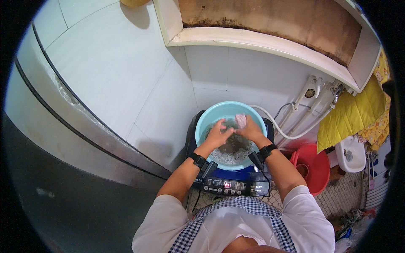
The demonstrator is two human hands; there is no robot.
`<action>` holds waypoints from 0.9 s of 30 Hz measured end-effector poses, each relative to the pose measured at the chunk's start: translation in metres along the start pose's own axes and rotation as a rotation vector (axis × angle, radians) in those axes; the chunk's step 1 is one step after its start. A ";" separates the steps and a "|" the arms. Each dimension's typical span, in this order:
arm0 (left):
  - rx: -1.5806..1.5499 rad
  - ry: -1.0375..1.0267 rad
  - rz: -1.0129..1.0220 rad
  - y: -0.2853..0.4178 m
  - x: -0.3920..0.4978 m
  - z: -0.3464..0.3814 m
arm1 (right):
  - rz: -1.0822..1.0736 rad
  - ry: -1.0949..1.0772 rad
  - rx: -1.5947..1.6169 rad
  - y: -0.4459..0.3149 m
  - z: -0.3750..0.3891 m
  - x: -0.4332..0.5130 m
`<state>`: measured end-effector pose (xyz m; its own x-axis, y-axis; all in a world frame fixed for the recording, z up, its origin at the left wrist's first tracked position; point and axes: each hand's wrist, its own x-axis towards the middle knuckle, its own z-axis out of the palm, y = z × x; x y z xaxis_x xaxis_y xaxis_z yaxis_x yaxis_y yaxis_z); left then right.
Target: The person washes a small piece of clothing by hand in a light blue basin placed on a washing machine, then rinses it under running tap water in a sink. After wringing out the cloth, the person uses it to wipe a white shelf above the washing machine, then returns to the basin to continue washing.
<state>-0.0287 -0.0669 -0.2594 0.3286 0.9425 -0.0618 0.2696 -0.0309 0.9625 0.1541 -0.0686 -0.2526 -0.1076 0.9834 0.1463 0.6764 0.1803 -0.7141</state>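
Note:
A light-blue plastic basin [205, 110] holds cloudy, sudsy water [231, 156]. It rests on top of a dark washing machine [218, 174]. Over the water, my right hand [251, 129] grips a small pink cloth [240, 120], which sticks up past the fingers. My left hand [217, 135] is beside it with fingers apart and nothing visible in them; its fingertips come close to my right hand. Whether the fingertips touch is hard to tell. Each wrist wears a black strap with a small device.
A white hose [294, 137] curves from the wall tap [338, 90] behind the basin. To the right are a red bucket [318, 177], a small white sink [351, 158] and a hanging yellow quilted cloth [351, 114]. A wooden-backed shelf [253, 38] juts out above. A metallic appliance [95, 132] stands left.

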 end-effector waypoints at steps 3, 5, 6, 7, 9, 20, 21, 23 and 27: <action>-0.452 -0.009 -0.168 0.002 0.005 0.002 | -0.160 -0.088 0.483 -0.016 0.007 0.003; -0.529 -0.073 -0.125 0.003 0.008 -0.001 | -0.028 -0.235 0.652 -0.022 0.004 0.005; -0.511 -0.054 -0.178 0.004 0.010 -0.007 | 0.064 -0.137 0.567 -0.024 0.001 0.006; -0.441 -0.087 -0.192 0.007 0.011 -0.014 | 0.137 -0.122 0.623 -0.024 -0.003 0.008; -0.245 -0.066 -0.250 0.017 0.013 -0.033 | 0.304 -0.076 0.759 -0.024 -0.012 0.010; 0.230 1.082 0.856 0.222 0.083 -0.162 | 0.087 -0.040 0.668 -0.058 -0.009 0.022; 0.353 1.163 1.013 0.237 0.091 -0.171 | 0.032 -0.031 0.655 -0.063 -0.010 0.025; 0.657 1.182 0.916 0.253 0.103 -0.188 | -0.026 -0.035 0.646 -0.072 -0.009 0.031; 0.998 1.193 0.683 0.219 0.122 -0.181 | -0.233 0.080 0.509 -0.092 -0.008 0.055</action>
<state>-0.0939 0.1015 -0.0079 -0.0705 0.3631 0.9291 0.9530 -0.2506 0.1702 0.0919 -0.0311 -0.1736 -0.1426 0.9153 0.3768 0.2024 0.3996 -0.8941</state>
